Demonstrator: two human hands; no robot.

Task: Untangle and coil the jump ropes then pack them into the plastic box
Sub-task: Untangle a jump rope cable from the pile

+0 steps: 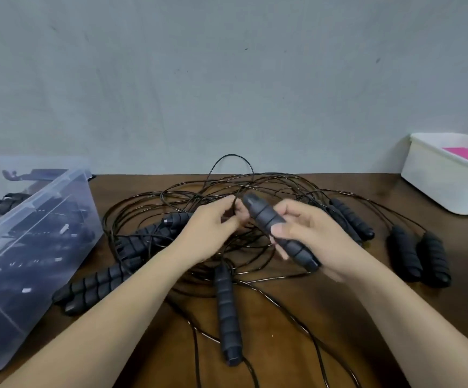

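Now right hand [308, 233] grips a handle [279, 232] — left hand [213, 228] pinches cord [235, 201].

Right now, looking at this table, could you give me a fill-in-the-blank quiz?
The right hand grips a black foam ____.
The left hand pinches cord from the ____ rope tangle.
The clear plastic box sits on the ____ side of the table.
The white tub holds something coloured ____.
Missing: handle; black; left; pink.
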